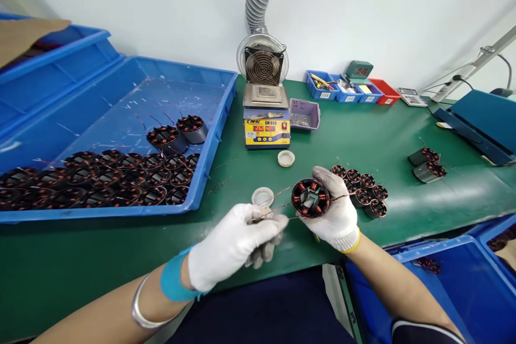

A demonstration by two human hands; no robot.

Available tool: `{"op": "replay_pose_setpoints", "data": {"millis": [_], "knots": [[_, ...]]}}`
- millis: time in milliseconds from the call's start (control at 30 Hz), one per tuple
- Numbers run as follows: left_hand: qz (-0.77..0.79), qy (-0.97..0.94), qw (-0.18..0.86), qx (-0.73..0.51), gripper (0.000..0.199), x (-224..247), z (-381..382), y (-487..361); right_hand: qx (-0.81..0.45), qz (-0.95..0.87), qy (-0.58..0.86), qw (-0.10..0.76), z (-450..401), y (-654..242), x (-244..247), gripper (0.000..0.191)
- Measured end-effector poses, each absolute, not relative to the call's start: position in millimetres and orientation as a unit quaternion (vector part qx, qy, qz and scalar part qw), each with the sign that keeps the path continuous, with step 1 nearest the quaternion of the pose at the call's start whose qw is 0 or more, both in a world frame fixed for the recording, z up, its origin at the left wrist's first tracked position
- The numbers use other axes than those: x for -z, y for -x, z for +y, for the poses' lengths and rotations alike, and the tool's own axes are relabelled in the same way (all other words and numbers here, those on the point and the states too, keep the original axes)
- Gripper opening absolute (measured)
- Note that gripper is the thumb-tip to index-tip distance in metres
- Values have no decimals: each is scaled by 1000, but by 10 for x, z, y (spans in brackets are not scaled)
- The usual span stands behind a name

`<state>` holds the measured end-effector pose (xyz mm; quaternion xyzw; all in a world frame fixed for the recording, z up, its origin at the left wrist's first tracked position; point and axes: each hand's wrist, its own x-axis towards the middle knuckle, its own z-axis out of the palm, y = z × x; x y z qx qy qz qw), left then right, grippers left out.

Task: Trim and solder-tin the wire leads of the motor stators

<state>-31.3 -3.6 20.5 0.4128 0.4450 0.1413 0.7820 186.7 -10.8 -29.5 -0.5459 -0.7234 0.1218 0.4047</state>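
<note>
In my gloved right hand is a round motor stator with copper windings, its open face turned toward me. Thin copper wire leads run from its left side to my left hand, which also wears a white glove. The left fingers pinch the leads together; their tips hide the wire ends. Just beyond the left hand, a small round dish sits on the green bench, and a second small dish lies farther back.
A blue tray of stators stands left. Behind is a yellow-blue solder pot with a fan, beside a purple bin. More stators stand to the right. Small blue boxes line the wall; a blue crate is lower right.
</note>
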Motion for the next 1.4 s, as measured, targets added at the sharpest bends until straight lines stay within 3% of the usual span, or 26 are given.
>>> {"op": "replay_pose_setpoints", "data": {"millis": [267, 400, 533, 667, 800, 967, 1067, 1200, 1267, 1333, 1400], "knots": [[501, -382, 746, -214, 42, -109, -11, 346, -27, -817, 390, 423, -56, -1958, 300, 75], [446, -457, 730, -245, 45, 69, -38, 457, -47, -797, 443, 408, -74, -1938, 280, 75], [393, -407, 761, -318, 58, 147, -74, 514, -19, -781, 481, 398, -92, -1911, 272, 76], [406, -320, 779, -356, 44, 82, -81, 415, -17, -775, 498, 389, -96, -1887, 294, 75], [393, -243, 794, -395, 42, 30, -91, 312, -25, -766, 518, 380, -105, -1846, 287, 74], [329, -308, 797, -401, 38, 127, -120, 305, -40, -737, 555, 384, -97, -1836, 269, 70], [374, -405, 714, -433, 48, 273, -72, 407, -30, -732, 571, 370, -69, -1888, 292, 70], [528, -627, 465, -334, 112, 533, 75, 555, -15, -755, 594, 277, 0, -1939, 345, 69], [552, -703, 375, -247, 131, 674, 149, 567, -7, -766, 603, 223, 38, -1922, 380, 69], [540, -743, 336, -210, 129, 804, 209, 532, 0, -777, 607, 168, 62, -1881, 415, 70], [531, -758, 308, -221, 116, 905, 251, 482, 5, -791, 600, 122, 67, -1830, 437, 71]]}}
